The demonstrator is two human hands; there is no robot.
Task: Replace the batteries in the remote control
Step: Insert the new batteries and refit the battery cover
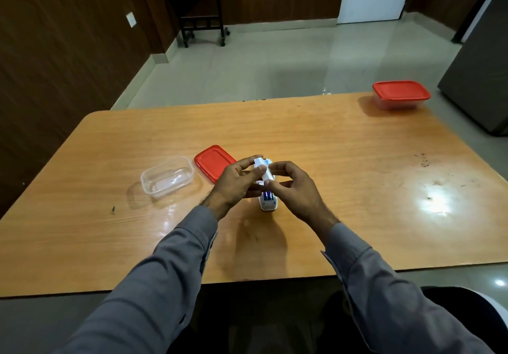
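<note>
Apparently we pinch the battery cover (261,169) with left hand (233,186) and right hand (291,186) above the remote control (268,202), its batteries (267,196) exposed, for refitting.

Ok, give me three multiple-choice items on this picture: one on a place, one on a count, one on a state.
1. Where does the loose red lid lie?
A. beside the open clear tub
B. on the floor
C. on top of the remote

2. How many red lids are on the table?
A. one
B. two
C. four

3. What state is the remote in?
A. its battery bay is open, with blue batteries in it
B. closed and wrapped
C. broken in two

Answers:
1 A, the lid lies flat right of the tub.
2 B, the loose one, and one on the closed tub at the far right corner.
3 A, the batteries show below both hands, left hand and right hand, which hold a white piece.
</note>
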